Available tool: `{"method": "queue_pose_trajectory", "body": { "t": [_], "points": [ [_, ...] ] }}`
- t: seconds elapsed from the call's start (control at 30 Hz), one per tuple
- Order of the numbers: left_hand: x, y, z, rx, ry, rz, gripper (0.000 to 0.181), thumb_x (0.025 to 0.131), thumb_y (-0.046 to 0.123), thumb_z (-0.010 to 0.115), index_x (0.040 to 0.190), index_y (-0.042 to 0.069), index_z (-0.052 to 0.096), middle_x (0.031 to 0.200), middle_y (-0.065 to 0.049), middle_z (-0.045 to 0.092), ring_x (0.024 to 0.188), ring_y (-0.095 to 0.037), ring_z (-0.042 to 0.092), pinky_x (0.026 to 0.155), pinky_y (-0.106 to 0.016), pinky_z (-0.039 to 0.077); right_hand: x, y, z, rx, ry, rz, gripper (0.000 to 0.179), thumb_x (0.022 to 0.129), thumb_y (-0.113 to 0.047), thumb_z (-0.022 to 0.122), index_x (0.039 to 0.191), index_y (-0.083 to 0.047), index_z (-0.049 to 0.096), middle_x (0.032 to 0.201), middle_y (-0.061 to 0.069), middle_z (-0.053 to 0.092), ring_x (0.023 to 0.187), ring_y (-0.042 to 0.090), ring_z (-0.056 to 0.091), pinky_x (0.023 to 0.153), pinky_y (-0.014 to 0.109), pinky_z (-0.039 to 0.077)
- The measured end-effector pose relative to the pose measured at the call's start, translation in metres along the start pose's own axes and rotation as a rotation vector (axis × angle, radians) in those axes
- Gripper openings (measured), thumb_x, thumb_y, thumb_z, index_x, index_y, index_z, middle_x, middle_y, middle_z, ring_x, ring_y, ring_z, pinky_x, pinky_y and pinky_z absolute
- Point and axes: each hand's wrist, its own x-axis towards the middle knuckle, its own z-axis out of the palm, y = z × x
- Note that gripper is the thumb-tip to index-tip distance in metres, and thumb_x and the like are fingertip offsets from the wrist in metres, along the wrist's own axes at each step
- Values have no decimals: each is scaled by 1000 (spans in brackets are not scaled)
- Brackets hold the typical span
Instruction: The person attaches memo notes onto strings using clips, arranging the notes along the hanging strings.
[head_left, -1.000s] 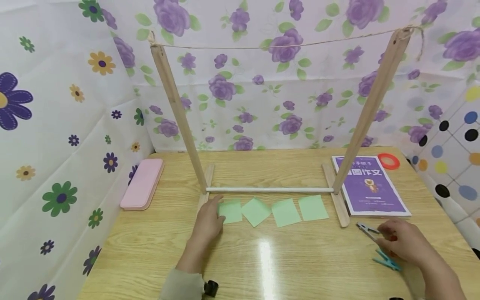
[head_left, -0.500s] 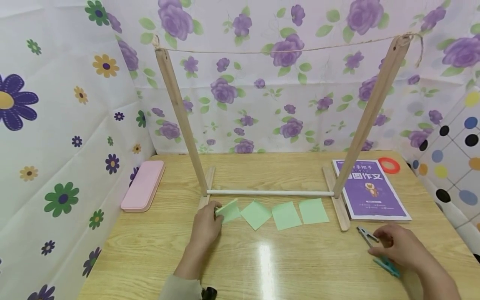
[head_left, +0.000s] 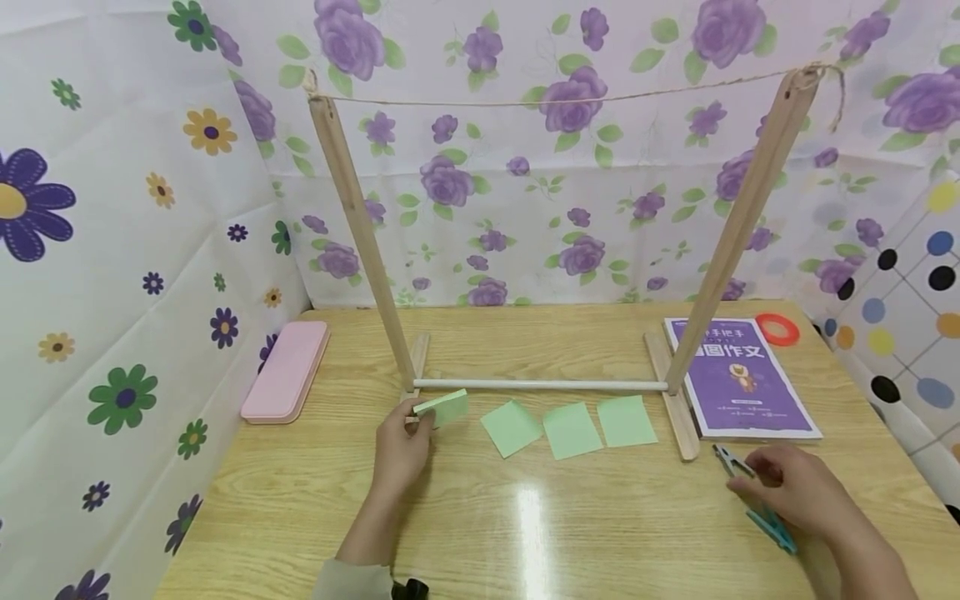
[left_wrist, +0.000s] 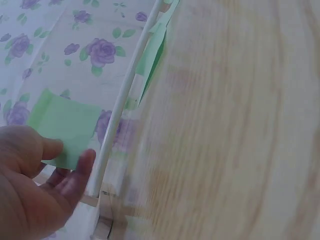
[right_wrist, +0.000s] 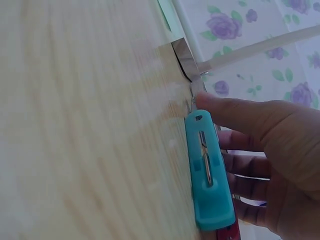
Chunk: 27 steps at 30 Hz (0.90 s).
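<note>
My left hand (head_left: 401, 452) pinches a green sticky note (head_left: 450, 407) between thumb and fingers, held up off the table near the frame's left foot; the left wrist view shows the note (left_wrist: 70, 127) tilted. Three more green notes, among them a diamond-turned one (head_left: 512, 428), lie in a row to its right. At the right, my right hand (head_left: 802, 492) pinches a grey clothespin (head_left: 724, 456) with thumb and forefinger. A teal clothespin (right_wrist: 210, 175) lies beside the fingers. Something red (right_wrist: 229, 233) shows under it, mostly hidden.
A wooden frame with two posts (head_left: 360, 225), a white crossbar (head_left: 540, 385) and a string (head_left: 570, 102) strung across the top stands behind the notes. A purple book (head_left: 742, 383) and red ring (head_left: 777, 329) lie right, a pink case (head_left: 287, 371) left.
The left hand has lifted the leftmost note off the table and drawn it slightly left and up. The right hand has shifted a little left, its thumb now at the grey clothespin.
</note>
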Motion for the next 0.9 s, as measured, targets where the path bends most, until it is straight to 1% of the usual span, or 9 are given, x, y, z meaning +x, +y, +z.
{"method": "queue_pose_trajectory", "body": {
  "t": [0.17, 0.23, 0.33, 0.4, 0.47, 0.57, 0.63, 0.77, 0.9],
  "points": [
    [1, 1, -3, -199, 21, -131, 24, 100, 6, 64, 122, -3, 64, 114, -20, 64, 101, -35, 72, 80, -35, 63, 0, 2, -2, -7, 21, -23, 40, 84, -35, 84, 103, -2, 72, 87, 0, 65, 77, 15, 55, 62, 27, 50],
    [2, 1, -4, -279, 43, -174, 25, 98, 6, 67, 121, -4, 65, 115, -20, 64, 106, -35, 70, 88, -36, 61, -1, 3, -3, 9, 29, -11, 38, 86, -34, 82, 104, -2, 71, 87, 1, 67, 77, 15, 58, 61, 26, 51],
    [3, 0, -7, -383, 63, -224, 26, 98, 5, 67, 122, -5, 64, 118, -20, 63, 109, -35, 69, 92, -36, 59, -2, 3, -5, 31, 64, 15, 40, 92, -34, 76, 108, 1, 69, 87, 2, 69, 76, 15, 60, 59, 25, 51],
    [3, 0, -8, -422, 72, -240, 24, 99, 4, 66, 121, -5, 64, 119, -19, 60, 108, -33, 69, 92, -33, 59, -4, 2, -6, 48, 131, 20, 40, 94, -32, 74, 110, 4, 67, 86, 3, 68, 74, 12, 58, 57, 24, 50],
    [4, 1, -9, -422, 80, -248, 23, 98, 5, 67, 119, -4, 65, 119, -18, 61, 108, -31, 70, 91, -31, 59, -6, 0, -6, 75, 219, 17, 39, 94, -29, 74, 110, 5, 67, 83, 3, 65, 70, 10, 55, 55, 22, 47],
    [5, 4, -10, -417, 87, -254, 27, 95, 8, 71, 120, -2, 67, 115, -15, 63, 107, -28, 70, 90, -29, 60, -10, -6, -5, 171, 348, 36, 40, 92, -30, 77, 112, 4, 68, 82, 3, 62, 67, 6, 50, 51, 20, 43],
    [6, 7, -12, -441, 90, -264, 30, 93, 9, 74, 120, -1, 67, 112, -13, 64, 104, -26, 70, 90, -29, 59, -10, -10, -4, 249, 410, 56, 43, 90, -31, 79, 114, 4, 69, 81, 2, 60, 68, 4, 48, 49, 19, 42],
    [7, 13, -14, -581, 102, -271, 33, 93, 8, 75, 121, -4, 63, 104, -9, 61, 94, -19, 71, 90, -31, 59, -7, -18, -5, 390, 516, 44, 41, 91, -22, 79, 117, 7, 67, 79, -3, 59, 70, 4, 49, 49, 17, 43],
    [10, 19, -15, -701, 123, -265, 29, 94, 7, 73, 119, -5, 63, 98, -6, 57, 88, -14, 69, 89, -30, 60, -3, -25, -10, 486, 542, 14, 37, 96, -16, 73, 123, 8, 65, 82, -15, 65, 73, -1, 58, 58, 9, 50]
  ]
}}
